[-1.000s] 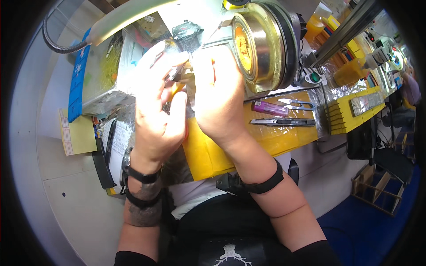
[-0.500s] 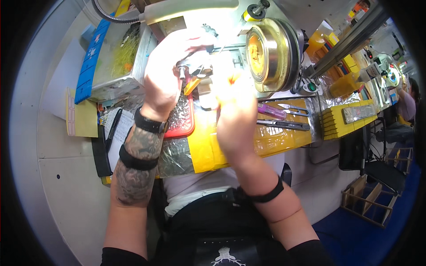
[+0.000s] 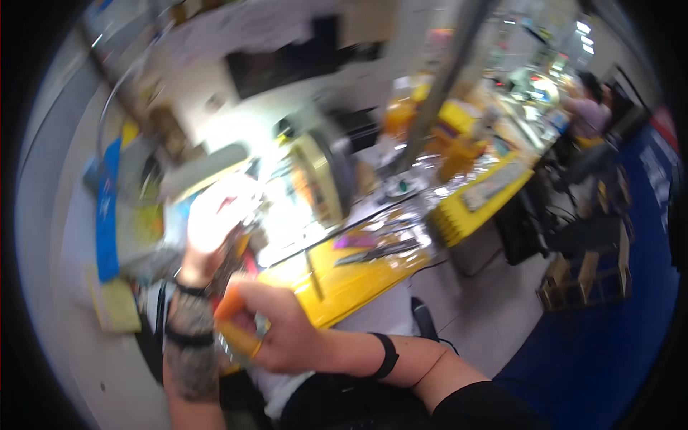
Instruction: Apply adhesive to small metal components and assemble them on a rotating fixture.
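Under the bright lamp, my left hand (image 3: pixel 213 215) is raised over the left of the worktable, washed out by glare; its fingers and anything in them cannot be made out. My right hand (image 3: pixel 279 326) is near the table's front edge, beside my left wrist. Its fingers are curled in, with orange and yellow coverings on the fingertips; what they may hold is hidden. Beyond my hands stands a round machine wheel (image 3: pixel 319 179), brass-coloured with a dark rim. A purple-handled knife (image 3: pixel 355 241) and a black utility knife (image 3: pixel 380 252) lie on the yellow table covering (image 3: pixel 344 290).
A lamp head (image 3: pixel 211 172) hangs above my left hand. At the left stands a clear box with a blue strip (image 3: pixel 107 208). A yellow stepped rack (image 3: pixel 480 195) sits to the right. Wooden frames (image 3: pixel 588 281) stand on the blue floor; another person (image 3: pixel 589 107) sits far right.
The view has swung right and blurred. My right hand has left the lit work spot beside the wheel and come back toward me, near my left wrist. My left hand stays under the lamp.
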`<move>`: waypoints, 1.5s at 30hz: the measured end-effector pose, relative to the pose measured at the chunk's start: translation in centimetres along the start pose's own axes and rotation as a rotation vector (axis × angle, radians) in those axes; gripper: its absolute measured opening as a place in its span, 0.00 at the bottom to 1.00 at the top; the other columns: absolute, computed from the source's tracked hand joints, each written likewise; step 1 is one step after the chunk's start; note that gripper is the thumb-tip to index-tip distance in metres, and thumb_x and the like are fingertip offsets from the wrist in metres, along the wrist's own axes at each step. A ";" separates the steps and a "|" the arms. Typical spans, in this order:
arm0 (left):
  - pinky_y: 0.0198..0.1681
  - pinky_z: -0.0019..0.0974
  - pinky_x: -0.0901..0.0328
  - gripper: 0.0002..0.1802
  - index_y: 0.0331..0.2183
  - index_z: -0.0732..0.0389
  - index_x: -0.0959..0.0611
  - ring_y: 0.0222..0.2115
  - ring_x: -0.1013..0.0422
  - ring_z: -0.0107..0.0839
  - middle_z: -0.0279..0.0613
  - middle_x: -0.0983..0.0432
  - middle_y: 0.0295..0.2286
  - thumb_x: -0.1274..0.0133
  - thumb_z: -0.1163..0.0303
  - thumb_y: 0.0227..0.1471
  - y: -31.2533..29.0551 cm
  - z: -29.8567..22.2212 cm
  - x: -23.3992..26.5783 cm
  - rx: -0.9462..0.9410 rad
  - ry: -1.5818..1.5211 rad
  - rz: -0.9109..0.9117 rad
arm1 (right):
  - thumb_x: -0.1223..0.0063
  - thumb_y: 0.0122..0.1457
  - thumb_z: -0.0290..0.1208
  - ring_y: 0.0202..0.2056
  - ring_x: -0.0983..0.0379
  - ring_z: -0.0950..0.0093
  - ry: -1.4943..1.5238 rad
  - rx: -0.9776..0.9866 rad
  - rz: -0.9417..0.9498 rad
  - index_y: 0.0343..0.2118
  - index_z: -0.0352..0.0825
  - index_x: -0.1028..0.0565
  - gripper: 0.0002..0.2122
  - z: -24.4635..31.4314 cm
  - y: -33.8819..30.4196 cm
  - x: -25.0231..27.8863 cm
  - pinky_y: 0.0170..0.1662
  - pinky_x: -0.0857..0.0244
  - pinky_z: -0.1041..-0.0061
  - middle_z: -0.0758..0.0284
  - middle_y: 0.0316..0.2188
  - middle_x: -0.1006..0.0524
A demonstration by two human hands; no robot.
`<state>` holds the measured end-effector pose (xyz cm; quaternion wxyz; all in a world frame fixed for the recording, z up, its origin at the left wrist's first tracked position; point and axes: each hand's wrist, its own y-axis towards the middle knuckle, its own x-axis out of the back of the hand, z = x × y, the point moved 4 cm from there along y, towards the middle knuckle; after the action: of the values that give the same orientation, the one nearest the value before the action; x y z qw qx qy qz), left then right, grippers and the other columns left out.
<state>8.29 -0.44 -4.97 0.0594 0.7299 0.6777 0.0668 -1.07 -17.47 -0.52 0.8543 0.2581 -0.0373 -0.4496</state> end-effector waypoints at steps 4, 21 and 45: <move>0.48 0.29 0.29 0.15 0.50 0.68 0.15 0.41 0.24 0.21 0.36 0.19 0.43 0.43 0.76 0.62 -1.3 -5.5 0.1 0.047 0.209 0.032 | 0.36 0.57 0.20 0.22 0.31 0.78 -0.264 0.195 -0.021 0.34 0.31 0.23 0.05 3.7 -0.1 5.7 0.25 0.38 0.76 0.67 0.26 0.26; 0.36 0.31 0.34 0.08 0.33 0.67 0.20 0.29 0.29 0.25 0.38 0.25 0.27 0.51 0.76 0.65 -4.4 -5.0 1.8 -0.136 0.735 -0.327 | 0.38 0.65 0.24 0.30 0.27 0.86 -0.576 0.518 -0.646 0.43 0.30 0.22 0.07 18.4 9.2 30.2 0.34 0.34 0.83 0.74 0.29 0.22; 0.43 0.28 0.32 0.21 0.43 0.69 0.23 0.39 0.25 0.25 0.42 0.20 0.34 0.41 0.58 0.67 -16.9 -4.6 -16.6 0.054 -0.037 -0.029 | 0.32 0.58 0.27 0.51 0.33 0.63 -0.231 0.224 -0.228 0.35 0.36 0.18 0.05 9.0 -10.4 12.0 0.55 0.38 0.64 0.61 0.49 0.29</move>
<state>-10.36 -15.77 -3.72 0.0530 0.7226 0.6884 0.0340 -4.41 -35.40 0.24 0.7539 0.3005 -0.1555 -0.5631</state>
